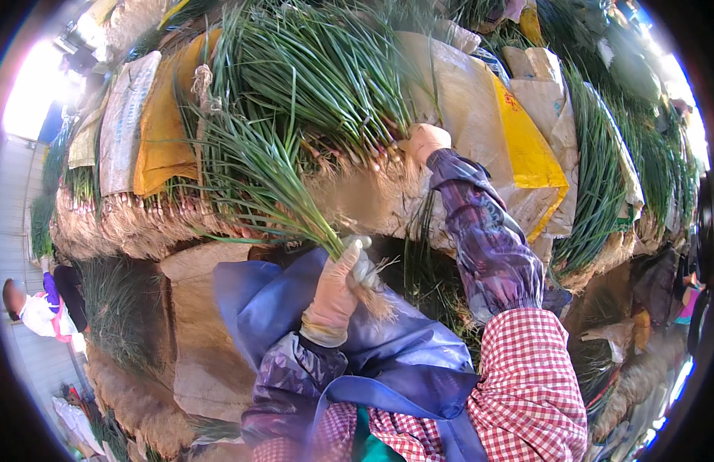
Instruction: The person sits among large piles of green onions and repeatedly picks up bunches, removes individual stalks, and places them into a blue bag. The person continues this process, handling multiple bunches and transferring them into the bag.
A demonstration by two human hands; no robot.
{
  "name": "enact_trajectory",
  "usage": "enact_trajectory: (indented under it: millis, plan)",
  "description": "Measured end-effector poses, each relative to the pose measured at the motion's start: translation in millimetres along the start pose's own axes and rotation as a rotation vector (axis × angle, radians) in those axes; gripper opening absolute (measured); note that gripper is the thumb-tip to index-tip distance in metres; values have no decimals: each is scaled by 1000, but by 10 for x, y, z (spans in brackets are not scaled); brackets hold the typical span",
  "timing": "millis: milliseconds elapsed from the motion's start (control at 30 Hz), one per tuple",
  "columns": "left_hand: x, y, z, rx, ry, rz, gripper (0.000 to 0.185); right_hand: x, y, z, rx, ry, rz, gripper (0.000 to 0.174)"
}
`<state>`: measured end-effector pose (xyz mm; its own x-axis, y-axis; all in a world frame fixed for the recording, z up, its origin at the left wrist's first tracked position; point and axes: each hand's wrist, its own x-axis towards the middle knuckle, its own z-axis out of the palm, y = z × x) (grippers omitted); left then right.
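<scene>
My left hand [335,289], in a pale rubber glove with white fingertips, is closed around a bunch of scallions [302,208]. Their green leaves fan up and to the left, while the stringy roots [375,300] hang out below the fist over my blue apron [412,341]. My right hand [429,141], also gloved, reaches to the right end of a large heap of scallions [316,75] and touches stalks near their root ends. Its fingertips are partly hidden among the stalks, so their grip is unclear.
A pale sack with a yellow band [530,144] covers more scallions at right. White [129,124] and orange [172,115] sacks drape the left rows. Brown sacking [209,329] lies beside my left arm. Another person [42,312] is at far left.
</scene>
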<state>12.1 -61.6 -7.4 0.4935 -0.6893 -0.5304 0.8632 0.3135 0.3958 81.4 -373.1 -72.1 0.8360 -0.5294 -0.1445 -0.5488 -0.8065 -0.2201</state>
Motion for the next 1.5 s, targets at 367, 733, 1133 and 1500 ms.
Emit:
enact_trajectory:
  millis: [367,733,1133,1500]
  plan:
    - [165,-7,48,147,142,173,27,-1918,-645,-248,827,2,-465,17]
    - [-34,-54,-59,92,218,94,24,-1621,-768,221,2073,-725,-42,38]
    - [-146,-7,-231,-115,-35,82,27,-1652,-637,54,1299,27,226,26]
    - [-179,-46,-182,9,91,159,28,-1716,-965,575,715,255,-114,16]
